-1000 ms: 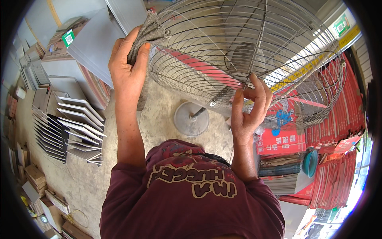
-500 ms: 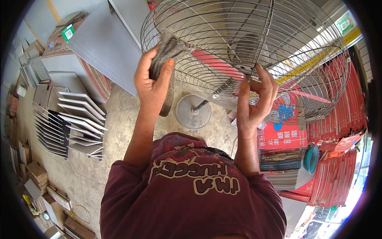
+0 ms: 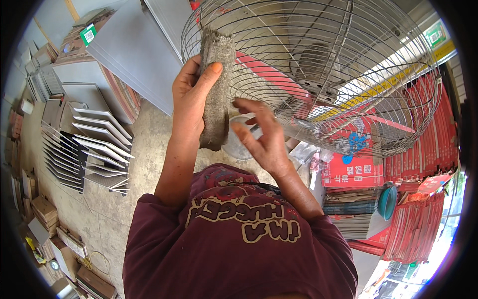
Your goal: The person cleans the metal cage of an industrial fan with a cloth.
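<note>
My left hand grips a folded grey-brown cloth, its thumb pressed across the front. The cloth hangs upright in a long strip. Just to its right, my right hand holds nothing; its fingers are apart, slightly blurred, and point toward the cloth. Beyond both hands stands a large fan with a round wire cage. Behind the wires I see a red blade and a perforated metal hub. Below the cloth a round grey base on the floor is partly hidden by my hands.
Sample boards stand in a black rack on the left. Large grey panels lean at the back left. Red boxes are stacked on the right, with a teal round container beside them. Cartons line the lower left.
My right hand has left the fan cage and come left and down toward the cloth. The bunched cloth now shows as a longer upright strip in my left hand.
</note>
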Motion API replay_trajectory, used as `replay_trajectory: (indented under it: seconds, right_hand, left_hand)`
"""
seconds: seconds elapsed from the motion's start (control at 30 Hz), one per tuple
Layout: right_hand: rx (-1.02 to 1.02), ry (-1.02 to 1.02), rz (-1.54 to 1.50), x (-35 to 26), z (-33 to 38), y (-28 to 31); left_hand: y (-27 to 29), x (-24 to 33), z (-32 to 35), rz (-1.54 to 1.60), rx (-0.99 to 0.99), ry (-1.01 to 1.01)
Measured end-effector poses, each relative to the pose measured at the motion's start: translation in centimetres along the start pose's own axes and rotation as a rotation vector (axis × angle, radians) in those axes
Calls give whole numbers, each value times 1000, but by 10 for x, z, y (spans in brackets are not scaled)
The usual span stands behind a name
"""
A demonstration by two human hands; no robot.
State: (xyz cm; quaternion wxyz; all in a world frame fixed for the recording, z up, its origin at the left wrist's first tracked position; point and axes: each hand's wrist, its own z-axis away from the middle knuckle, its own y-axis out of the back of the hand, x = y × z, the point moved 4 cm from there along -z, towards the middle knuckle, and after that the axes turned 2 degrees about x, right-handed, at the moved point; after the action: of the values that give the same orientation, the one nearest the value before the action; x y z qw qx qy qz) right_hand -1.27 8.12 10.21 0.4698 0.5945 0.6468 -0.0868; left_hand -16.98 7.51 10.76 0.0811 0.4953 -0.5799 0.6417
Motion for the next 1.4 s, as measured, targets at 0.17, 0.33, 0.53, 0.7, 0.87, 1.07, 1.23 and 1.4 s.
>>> replay_trajectory:
  seconds: [0.17,0.33,0.53,0.7,0.87,1.07,1.23,1.4]
  right_hand:
    - [-117,-209,-19,14,5,-26]
    - [-230,-455,-186,35,18,-39]
    - [-235,-453,-293,43,24,-48]
    - [-132,-326,-377,22,9,-36]
    - [-5,-79,-251,0,-3,-19]
    - [-54,-237,-306,12,2,-25]
    - [-108,-375,-320,25,10,-32]
    - [-115,-332,-189,37,13,-38]
  left_hand:
    - [18,-27,3,37,-7,114]
    - [44,-50,6,-23,-29,287]
    - [44,-50,10,16,-42,334]
    - [11,-14,7,8,-114,205]
    - [-13,8,11,-27,-167,15]
    - [-1,-11,6,-10,-114,108]
    - [14,-33,7,27,-50,209]
    - [24,-47,10,12,-68,283]
